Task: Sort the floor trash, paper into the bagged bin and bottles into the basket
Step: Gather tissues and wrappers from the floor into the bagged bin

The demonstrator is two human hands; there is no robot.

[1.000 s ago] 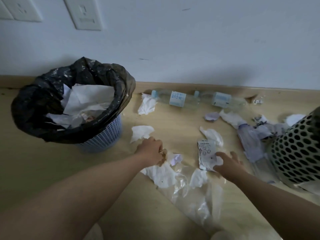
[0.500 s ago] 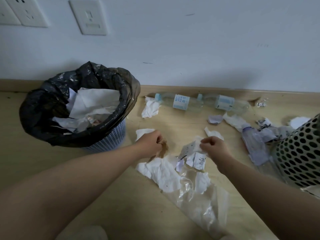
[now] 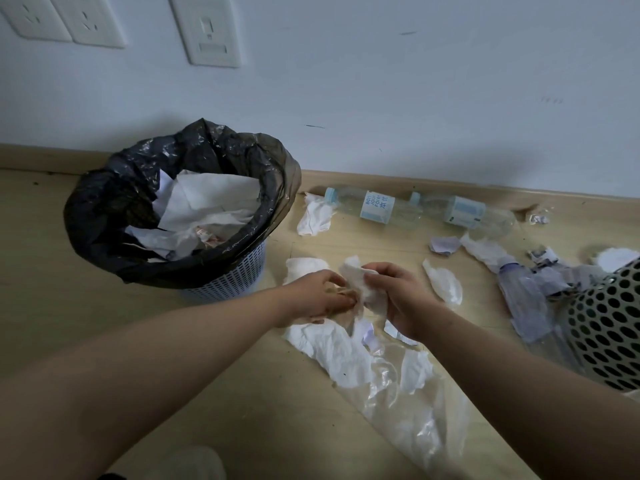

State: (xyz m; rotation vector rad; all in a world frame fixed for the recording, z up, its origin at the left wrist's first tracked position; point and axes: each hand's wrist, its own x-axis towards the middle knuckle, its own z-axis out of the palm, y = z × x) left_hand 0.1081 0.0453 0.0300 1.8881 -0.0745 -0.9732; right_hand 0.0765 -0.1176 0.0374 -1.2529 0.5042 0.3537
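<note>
Floor [image 3: 52,271]: paper scraps [image 3: 446,285] are strewn from its middle to its right edge.
Bagged bin [image 3: 104,216]: set at the left by the far edge, paper already inside.
Basket [image 3: 606,334]: stood at the right edge.
Bottles [image 3: 377,207]: two are left lying along the far edge, unsorted.
Left hand [image 3: 311,296]: fingers are curled round a brownish scrap [image 3: 348,306].
Right hand [image 3: 398,296]: a white wad [image 3: 363,282] is pinched against that scrap, probably so both can be binned as one load.

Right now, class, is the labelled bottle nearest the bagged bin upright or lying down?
Lying down. The bottle rests on its side along the baseboard, its cap toward the bagged bin.
</note>
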